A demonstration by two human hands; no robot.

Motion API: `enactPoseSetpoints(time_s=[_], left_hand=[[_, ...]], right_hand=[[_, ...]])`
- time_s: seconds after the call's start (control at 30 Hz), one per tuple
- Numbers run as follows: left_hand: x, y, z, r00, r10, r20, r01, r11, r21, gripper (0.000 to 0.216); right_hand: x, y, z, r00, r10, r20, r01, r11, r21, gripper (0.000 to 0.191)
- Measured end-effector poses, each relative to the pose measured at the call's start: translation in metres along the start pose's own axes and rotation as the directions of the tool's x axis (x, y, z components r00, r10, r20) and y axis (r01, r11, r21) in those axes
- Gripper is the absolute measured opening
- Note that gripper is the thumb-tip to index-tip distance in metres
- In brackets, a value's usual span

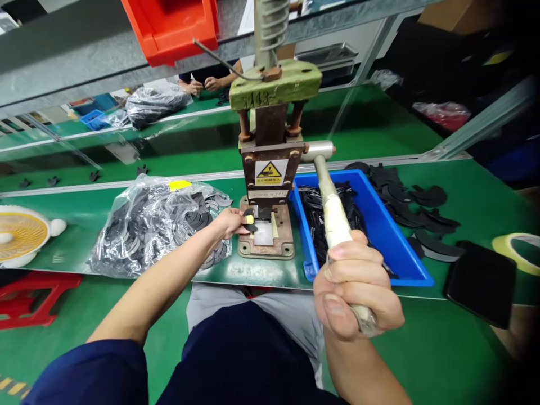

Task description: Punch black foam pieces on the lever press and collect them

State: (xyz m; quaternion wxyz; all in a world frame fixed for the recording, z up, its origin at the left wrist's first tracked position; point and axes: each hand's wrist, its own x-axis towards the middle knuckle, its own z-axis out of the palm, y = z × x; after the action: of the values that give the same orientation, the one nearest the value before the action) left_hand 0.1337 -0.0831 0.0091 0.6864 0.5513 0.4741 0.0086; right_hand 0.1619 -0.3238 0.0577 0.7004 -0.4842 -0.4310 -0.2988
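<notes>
Black piece, small and curved, sits pinched between the thumb and forefinger of your left hand, just left of centre in the frame. It is right at the mouth of the hand press and over its base plate. That hand is nearly closed and uses its fingertips only, which seems meant to leave the rest of it outside the tool. A yellow cot covers one fingertip, likely for grip or protection. Your right hand, lower right of centre, is wrapped in a full fist around the lever handle, low on its pale end, where a pull would have the most leverage. The clear bag of similar black pieces lies on the bench just beside your left wrist. The blue bin, holding more black pieces, stands just beside the press on its right, so both are within short reach. Further loose pieces lie beyond the bin at right.
</notes>
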Motion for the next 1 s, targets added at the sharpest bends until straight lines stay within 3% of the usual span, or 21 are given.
enactPoseSetpoints(time_s=[0.1,0.27,0.37,0.47,0.63,0.73,0.8,0.9,1.0], left_hand=[[0.003,-0.003,0.002,0.998,-0.049,-0.034,0.048,0.999,-0.022,0.026],[0.010,-0.008,0.003,0.997,0.031,-0.077,-0.032,0.999,-0.012,0.035],[0.012,-0.006,-0.001,0.991,0.125,-0.040,-0.122,0.991,0.062,0.032],[0.011,-0.005,-0.005,0.973,0.230,0.026,-0.231,0.963,0.138,0.026],[0.008,-0.008,-0.007,0.972,0.215,0.092,-0.224,0.968,0.110,0.025],[0.012,-0.010,-0.016,0.966,0.237,0.101,-0.248,0.962,0.117,0.022],[0.018,-0.009,-0.032,0.950,0.310,0.025,-0.310,0.934,0.181,0.014],[0.030,-0.003,-0.070,0.862,0.492,-0.126,-0.377,0.785,0.491,0.005],[0.041,0.007,-0.109,0.764,0.643,-0.053,-0.316,0.445,0.838,0.017]], right_hand=[[0.000,0.000,0.000,1.000,0.025,0.010,-0.025,1.000,0.002,0.023],[-0.001,0.004,0.000,1.000,-0.008,-0.014,0.008,1.000,0.027,0.026],[-0.002,0.010,0.003,0.998,-0.050,-0.029,0.051,0.998,0.044,0.027],[-0.003,0.014,0.008,0.989,-0.078,-0.124,0.084,0.995,0.050,0.033],[-0.003,0.017,0.004,0.989,-0.082,-0.121,0.085,0.996,0.021,0.031],[-0.004,0.020,-0.001,0.987,-0.106,-0.117,0.107,0.994,0.000,0.030],[-0.004,0.023,-0.001,0.985,-0.116,-0.131,0.115,0.993,-0.013,0.030],[-0.003,0.025,0.003,0.972,-0.142,-0.187,0.141,0.990,-0.020,0.031],[-0.001,0.025,0.009,0.961,-0.160,-0.224,0.161,0.987,-0.015,0.035]])
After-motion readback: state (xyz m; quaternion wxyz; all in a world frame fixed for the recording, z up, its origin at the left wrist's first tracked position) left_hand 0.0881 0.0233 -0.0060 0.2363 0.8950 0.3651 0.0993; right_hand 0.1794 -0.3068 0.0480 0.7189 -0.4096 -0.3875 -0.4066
